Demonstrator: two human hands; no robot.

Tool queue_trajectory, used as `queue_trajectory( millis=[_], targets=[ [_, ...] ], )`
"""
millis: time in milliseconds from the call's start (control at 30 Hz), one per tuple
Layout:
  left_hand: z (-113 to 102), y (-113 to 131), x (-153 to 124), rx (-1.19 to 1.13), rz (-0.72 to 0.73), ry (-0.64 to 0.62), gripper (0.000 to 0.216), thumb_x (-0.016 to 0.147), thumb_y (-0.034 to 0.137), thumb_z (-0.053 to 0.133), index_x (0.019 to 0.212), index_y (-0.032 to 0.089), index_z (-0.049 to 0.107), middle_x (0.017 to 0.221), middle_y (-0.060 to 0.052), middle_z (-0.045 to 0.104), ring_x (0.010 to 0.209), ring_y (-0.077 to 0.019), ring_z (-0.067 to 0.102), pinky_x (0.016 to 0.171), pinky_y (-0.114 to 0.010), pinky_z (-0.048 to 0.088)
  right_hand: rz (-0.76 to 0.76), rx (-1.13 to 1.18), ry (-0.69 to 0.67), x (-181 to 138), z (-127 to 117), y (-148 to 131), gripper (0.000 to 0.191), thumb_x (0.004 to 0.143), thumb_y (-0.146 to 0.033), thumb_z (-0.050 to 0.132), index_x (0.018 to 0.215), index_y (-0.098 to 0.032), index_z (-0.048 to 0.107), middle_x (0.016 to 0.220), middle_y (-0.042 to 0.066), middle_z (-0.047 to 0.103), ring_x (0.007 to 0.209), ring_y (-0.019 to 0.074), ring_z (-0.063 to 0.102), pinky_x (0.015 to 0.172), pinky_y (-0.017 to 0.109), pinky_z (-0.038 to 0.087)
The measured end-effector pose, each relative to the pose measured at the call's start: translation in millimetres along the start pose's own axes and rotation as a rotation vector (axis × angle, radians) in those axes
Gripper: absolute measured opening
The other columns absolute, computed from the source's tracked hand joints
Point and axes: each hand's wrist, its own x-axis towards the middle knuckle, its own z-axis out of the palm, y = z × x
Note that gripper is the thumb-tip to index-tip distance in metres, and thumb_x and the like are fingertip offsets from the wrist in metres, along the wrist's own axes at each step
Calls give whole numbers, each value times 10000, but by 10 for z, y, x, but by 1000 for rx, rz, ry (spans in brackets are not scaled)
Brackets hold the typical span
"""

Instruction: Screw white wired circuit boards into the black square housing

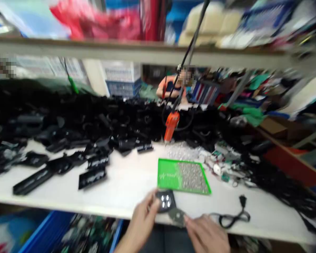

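"Black part (166, 201), lower centre: how is it held?"
"Left hand (145, 217) pinches its edge, seemingly to leave its face clear; right hand (207, 232) grips a grey plate (177, 216) beside it."
"And the green tray (167, 182)?"
"Just above, likely for easy reach, bearing small metal pieces (193, 176)."

The red bag (102, 23) at eleven o'clock is blurred; the bottom edge cuts off the blue bin (43, 230) at eight.

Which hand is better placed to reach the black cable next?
The right hand, probably: the black cable lies on its side, nearer to it. It holds a grey plate, though; the left hand, farther off, holds a black part.
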Motion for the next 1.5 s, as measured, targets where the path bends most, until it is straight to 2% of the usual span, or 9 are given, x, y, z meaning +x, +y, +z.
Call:
queue_trajectory(
  millis=[100,167,300,400,467,667,900,1100,1500],
  targets=[
    [-321,-194,6,281,41,147,503,862,456,538,1304,216,535,1132,-91,642,981,-229,609,923,-388,472,103,148,-77,-46,1,-28,351,795,-39,614,1097,-212,660,644,15,665,526,139,577,545,277,484],
    [-396,-338,55,375,99,92,533,841,420,590,1331,230,501,1261,-96,582,1105,-239,569,979,-403,446,148,164,-128,-74,105,-25,343,816,-56,598,1119,-207,659,656,17,657,548,136,568,557,271,472],
    [-196,-482,142,502,224,-109,714,768,509,679,1377,227,435,1345,-120,530,1247,-290,478,1035,-470,389,109,21,-183,-103,401,11,280,847,-83,589,1093,-183,676,590,5,600,546,138,515,559,273,421],
    [42,-501,201,563,284,-134,858,712,576,711,1410,208,374,1373,-147,505,1251,-320,462,1020,-491,370,43,-125,-204,-83,583,87,193,859,-110,598,1014,-170,697,576,8,582,561,143,494,568,288,379],
    [138,-502,246,589,284,-127,808,727,532,721,1389,209,391,1351,-136,529,1223,-309,480,1002,-470,367,4,-192,-239,-71,659,132,151,867,-132,601,973,-171,702,569,6,570,573,144,486,570,296,352],
    [79,-479,379,590,261,-189,654,727,395,766,1291,228,481,1265,-79,600,1150,-273,520,964,-416,364,-17,-342,-368,-96,731,22,142,887,-146,569,977,-173,675,569,4,519,599,166,448,561,320,301],
    [-86,-486,489,576,297,-328,662,734,447,748,1296,223,477,1296,-82,590,1176,-275,508,1008,-424,333,154,-356,-550,-46,719,-215,253,873,-101,542,1108,-145,624,679,51,576,688,199,481,574,320,349],
    [-111,-516,507,558,335,-340,673,736,449,750,1303,238,454,1304,-78,584,1191,-280,498,1011,-438,326,260,-413,-703,-4,707,-330,314,858,-95,550,1161,-164,594,721,42,601,714,198,527,556,308,389],
    [-122,-537,466,499,340,-319,661,776,408,719,1343,262,414,1335,-83,560,1226,-281,484,1027,-453,322,282,-417,-712,9,724,-381,322,857,-69,535,1170,-87,606,741,69,641,705,200,582,551,313,424]
  ],
)
